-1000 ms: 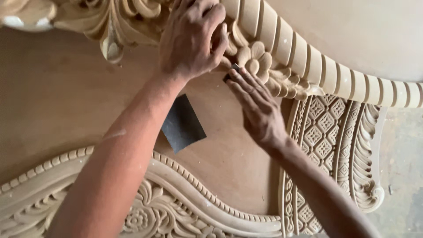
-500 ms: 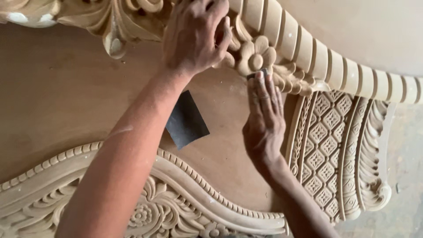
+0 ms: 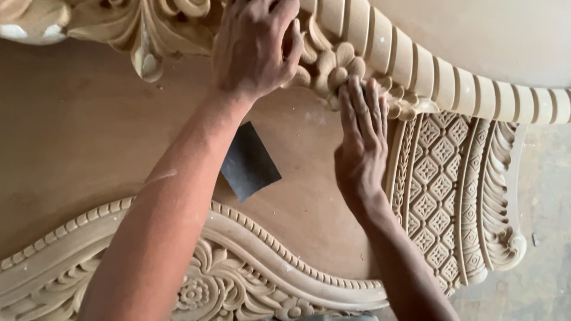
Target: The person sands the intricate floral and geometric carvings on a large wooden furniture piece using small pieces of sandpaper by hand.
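Observation:
A pale carved wooden frame (image 3: 452, 89) with fluted moulding, flower carvings and a lattice panel lies flat under me. My left hand (image 3: 256, 44) reaches up from the lower left, its fingers curled over the carved leaves and flowers at the top edge. My right hand (image 3: 360, 142) lies flat with its fingers together, the tips pressed on the flower carving (image 3: 339, 62) just below the fluted moulding. The small dark sandpaper scrap seen at those fingertips earlier is now hidden under them.
A dark rectangular sandpaper sheet (image 3: 250, 160) lies loose on the flat brown board (image 3: 77, 125), partly under my left forearm. A curved carved border (image 3: 285, 261) with beading runs along the bottom. A grey dusty floor (image 3: 547, 196) shows at the right.
My right hand slid right and down along the flower carving and turned from slanted to nearly upright. My left hand kept its hold at the top.

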